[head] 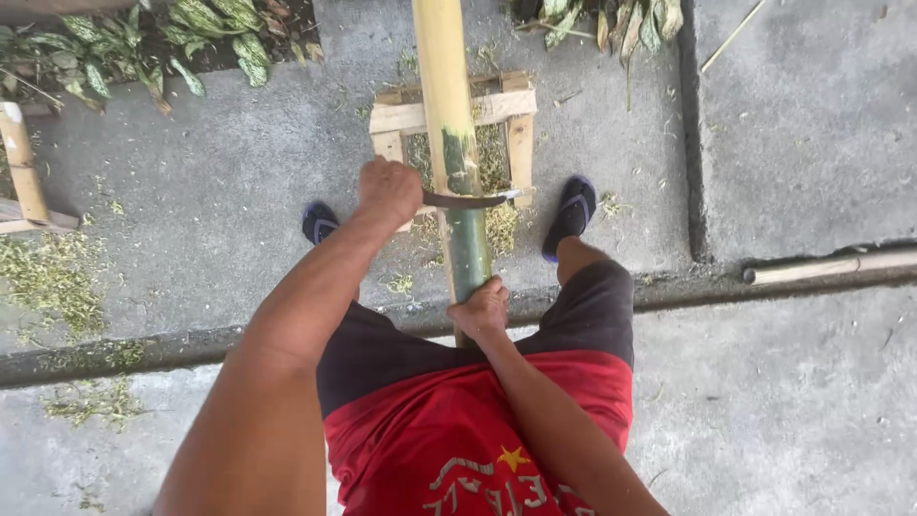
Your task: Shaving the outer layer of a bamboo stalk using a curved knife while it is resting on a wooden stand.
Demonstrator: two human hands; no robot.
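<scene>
A long bamboo pole (444, 76) runs away from me over a small wooden frame (521, 134) on the concrete. Its far part is pale and scraped, while the near part is still green. My left hand (387, 189) is shut on the handle of a curved knife (475, 200). The blade lies across the pole where the green skin ends. My right hand (482, 308) grips the pole's near end, close to my waist.
My feet in dark sandals (320, 222) (573, 210) stand either side of the frame. Green shavings (53, 277) litter the ground at left and under the frame. Leafy plants (201, 24) line the far edge. Another pole (831, 268) lies at right, a wooden piece (21, 158) at far left.
</scene>
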